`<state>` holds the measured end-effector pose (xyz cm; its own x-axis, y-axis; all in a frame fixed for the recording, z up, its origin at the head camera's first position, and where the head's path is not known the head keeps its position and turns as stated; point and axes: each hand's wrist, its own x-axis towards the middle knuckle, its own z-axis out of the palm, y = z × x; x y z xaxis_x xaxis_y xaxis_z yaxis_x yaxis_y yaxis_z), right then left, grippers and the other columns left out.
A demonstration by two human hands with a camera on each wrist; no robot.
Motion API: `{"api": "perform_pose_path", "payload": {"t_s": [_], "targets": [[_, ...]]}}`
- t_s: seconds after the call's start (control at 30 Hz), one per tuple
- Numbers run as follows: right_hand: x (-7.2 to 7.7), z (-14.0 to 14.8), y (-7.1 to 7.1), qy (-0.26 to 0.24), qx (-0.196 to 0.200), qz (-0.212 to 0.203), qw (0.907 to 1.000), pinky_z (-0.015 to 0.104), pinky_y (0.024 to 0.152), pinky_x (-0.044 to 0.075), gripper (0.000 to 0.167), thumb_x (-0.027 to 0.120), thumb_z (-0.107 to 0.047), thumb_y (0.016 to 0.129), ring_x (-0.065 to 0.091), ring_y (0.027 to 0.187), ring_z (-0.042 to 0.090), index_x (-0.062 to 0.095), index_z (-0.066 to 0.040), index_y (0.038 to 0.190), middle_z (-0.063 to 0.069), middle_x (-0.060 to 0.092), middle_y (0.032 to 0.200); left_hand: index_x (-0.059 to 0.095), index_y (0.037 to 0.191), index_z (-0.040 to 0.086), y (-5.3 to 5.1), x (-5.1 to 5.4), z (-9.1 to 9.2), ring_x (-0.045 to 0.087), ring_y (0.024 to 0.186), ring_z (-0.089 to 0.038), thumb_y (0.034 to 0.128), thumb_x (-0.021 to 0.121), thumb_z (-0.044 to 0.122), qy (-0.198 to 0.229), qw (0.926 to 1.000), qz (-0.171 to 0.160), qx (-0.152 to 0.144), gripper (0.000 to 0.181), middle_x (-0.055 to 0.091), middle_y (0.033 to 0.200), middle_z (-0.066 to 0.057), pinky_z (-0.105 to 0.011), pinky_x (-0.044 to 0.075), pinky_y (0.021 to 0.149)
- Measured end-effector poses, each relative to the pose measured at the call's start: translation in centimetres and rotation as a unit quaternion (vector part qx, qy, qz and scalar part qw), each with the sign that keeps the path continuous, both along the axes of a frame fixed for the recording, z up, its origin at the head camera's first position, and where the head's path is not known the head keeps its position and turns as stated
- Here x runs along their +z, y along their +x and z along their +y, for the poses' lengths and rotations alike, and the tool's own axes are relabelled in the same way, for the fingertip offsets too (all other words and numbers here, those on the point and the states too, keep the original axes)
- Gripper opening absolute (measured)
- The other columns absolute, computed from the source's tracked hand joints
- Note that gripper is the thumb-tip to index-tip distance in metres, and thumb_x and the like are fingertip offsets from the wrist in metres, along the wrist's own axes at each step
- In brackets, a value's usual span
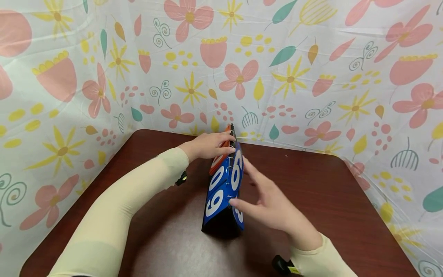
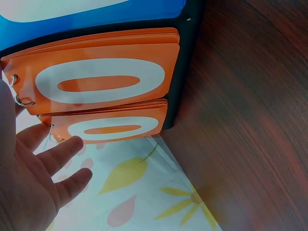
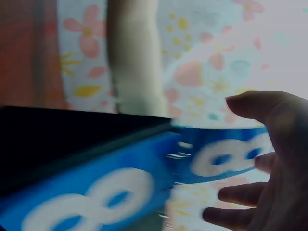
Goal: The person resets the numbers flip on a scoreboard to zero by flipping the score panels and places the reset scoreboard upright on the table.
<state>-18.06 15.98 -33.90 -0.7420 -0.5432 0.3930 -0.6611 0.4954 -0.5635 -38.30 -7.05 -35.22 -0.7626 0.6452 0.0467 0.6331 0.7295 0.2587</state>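
Rest the left hand (image 1: 209,146) lightly, grip loose, fingers apart, over the ridge of the flip scoreboard (image 1: 223,181), tented midway across the dark, wood-grained surface (image 1: 294,184). With the right hand (image 1: 273,204) wide in grip, thumb well clear of fingers, best guide the raised blue card (image 3: 221,159) smoothly round its metal rings (image 1: 230,167), probably without tugging. Note thin, rounded-corner orange cards (image 2: 101,83), bold white numerals (image 2: 47,82), rigid-looking black frame (image 2: 186,57).

Flip scoreboard (image 1: 223,191), one, on brown table (image 1: 311,192); orange cards (image 1: 215,164) toward 12 o'clock, blue cards (image 1: 209,213) toward 6; left hand (image 1: 210,145) at 11, right hand (image 1: 271,202) at 4.
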Motion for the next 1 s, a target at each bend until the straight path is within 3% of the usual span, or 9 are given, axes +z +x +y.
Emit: {"api": "perform_pose_path", "payload": {"t_s": [0.13,0.3,0.57,0.7,0.87,1.0], "targets": [[-1.7,-1.9,-1.4,0.021,0.041,0.005,0.9989,0.05,0.116,0.044,0.099,0.078,-0.033,0.092,0.042,0.148,0.019,0.013,-0.03,0.166,-0.003,0.034,0.167,0.043,0.156,0.033,0.1,-0.1,0.1,0.041,0.152,-0.024,0.0971,0.036,0.078,0.013,0.9999,-0.008,0.002,0.074,0.025,0.172,0.0,-0.053,0.043,0.114],[-3.1,-2.5,-3.0,0.022,0.092,0.025,0.9952,0.059,0.116,0.041,0.08,0.077,-0.025,0.091,0.036,0.15,0.028,0.037,-0.029,0.16,-0.001,0.045,0.159,0.044,0.155,0.032,0.2,0.0,0.2,0.047,0.148,-0.023,0.0978,0.037,0.077,0.018,0.9998,0.006,-0.002,0.073,0.032,0.17,0.0,-0.049,0.049,0.109],[-3.1,-1.8,-4.6,0.008,0.152,-0.058,0.9866,0.055,0.112,0.045,0.06,0.083,-0.028,0.087,0.033,0.149,0.027,0.062,-0.029,0.143,0.003,0.044,0.158,0.042,0.156,0.035,0.1,-0.1,0.2,0.045,0.15,-0.024,0.0968,0.035,0.078,0.004,0.9999,0.006,0.013,0.074,0.025,0.172,0.002,-0.057,0.042,0.115],[-2.8,-1.7,-5.0,0.018,0.173,-0.073,0.9821,0.056,0.112,0.045,0.053,0.084,-0.027,0.085,0.033,0.15,0.03,0.068,-0.027,0.136,0.003,0.048,0.155,0.042,0.156,0.035,0.1,-0.2,0.3,0.045,0.149,-0.024,0.0965,0.035,0.079,0.003,0.9999,0.007,0.013,0.074,0.025,0.172,0.002,-0.057,0.043,0.114],[-2.5,-2.3,-5.3,0.067,0.176,-0.036,0.9814,0.059,0.117,0.037,0.042,0.083,-0.035,0.085,0.036,0.15,0.029,0.075,-0.027,0.125,0.001,0.062,0.143,0.043,0.156,0.034,0.2,-0.2,0.2,0.046,0.149,-0.025,0.0966,0.036,0.079,0.005,0.9999,0.008,0.008,0.075,0.025,0.172,0.0,-0.057,0.045,0.112],[-2.3,-2.9,-5.1,0.107,0.155,0.001,0.9822,0.063,0.122,0.024,0.018,0.08,-0.04,0.087,0.038,0.151,0.028,0.081,-0.029,0.101,-0.004,0.069,0.135,0.042,0.156,0.035,0.2,-0.2,0.1,0.047,0.148,-0.024,0.0971,0.034,0.079,0.005,1.0,0.005,0.006,0.074,0.023,0.173,0.0,-0.054,0.047,0.11]]}}
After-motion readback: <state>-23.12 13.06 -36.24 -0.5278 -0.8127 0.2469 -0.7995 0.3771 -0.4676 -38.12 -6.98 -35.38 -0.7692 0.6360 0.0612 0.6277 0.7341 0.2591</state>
